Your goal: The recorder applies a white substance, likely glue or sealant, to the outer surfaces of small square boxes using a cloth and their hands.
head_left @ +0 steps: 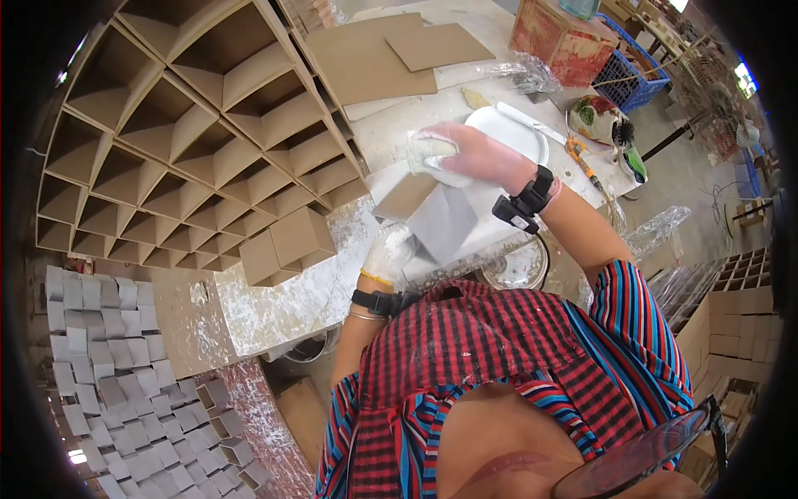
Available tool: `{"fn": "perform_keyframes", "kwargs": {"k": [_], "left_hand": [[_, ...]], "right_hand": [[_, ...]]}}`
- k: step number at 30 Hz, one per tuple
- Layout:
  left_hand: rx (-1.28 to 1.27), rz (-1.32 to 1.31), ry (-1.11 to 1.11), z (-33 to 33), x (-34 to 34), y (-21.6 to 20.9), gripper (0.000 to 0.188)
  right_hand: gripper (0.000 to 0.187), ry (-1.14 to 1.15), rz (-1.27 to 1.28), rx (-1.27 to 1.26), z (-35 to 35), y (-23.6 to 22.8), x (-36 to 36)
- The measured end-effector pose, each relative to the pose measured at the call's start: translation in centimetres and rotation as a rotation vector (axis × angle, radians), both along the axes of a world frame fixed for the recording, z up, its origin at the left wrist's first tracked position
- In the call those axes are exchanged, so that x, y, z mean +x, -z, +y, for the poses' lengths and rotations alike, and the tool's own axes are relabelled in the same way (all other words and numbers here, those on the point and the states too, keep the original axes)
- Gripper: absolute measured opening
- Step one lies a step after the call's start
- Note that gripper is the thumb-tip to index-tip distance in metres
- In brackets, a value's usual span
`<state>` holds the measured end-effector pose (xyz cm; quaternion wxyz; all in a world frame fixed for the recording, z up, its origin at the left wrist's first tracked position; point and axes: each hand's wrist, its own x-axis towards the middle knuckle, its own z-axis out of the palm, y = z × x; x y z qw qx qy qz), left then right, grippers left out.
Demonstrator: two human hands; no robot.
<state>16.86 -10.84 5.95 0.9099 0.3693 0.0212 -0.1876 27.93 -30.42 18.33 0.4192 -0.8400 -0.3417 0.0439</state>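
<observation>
Papering a box (447, 223), apparently: left hand (391, 251) against its side, right hand (445, 154) curled, grips unclear; next likely needs pressing.

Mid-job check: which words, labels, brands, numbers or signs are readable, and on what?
Readable text: none.
Black right-wrist device: a small white marking, too small to read.
Grey-sided box: no print visible on the sides showing.
Worn red box: pale patches, nothing legible.
</observation>
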Motion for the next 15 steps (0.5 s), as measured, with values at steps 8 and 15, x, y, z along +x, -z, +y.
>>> {"fn": "perform_keyframes", "kwargs": {"k": [8, 15], "left_hand": [[-0.642, 0.204, -0.164, -1.3, -0.8, -2.2, 0.044], [-0.490, 0.085, -0.127, -1.5, 1.1, -2.4, 0.039]], "right_hand": [[0.052, -0.062, -0.137, -0.316, 0.6, -1.4, -2.7], [0.053, -0.081, -0.340, -0.361, 1.9, -2.3, -5.9]]}}
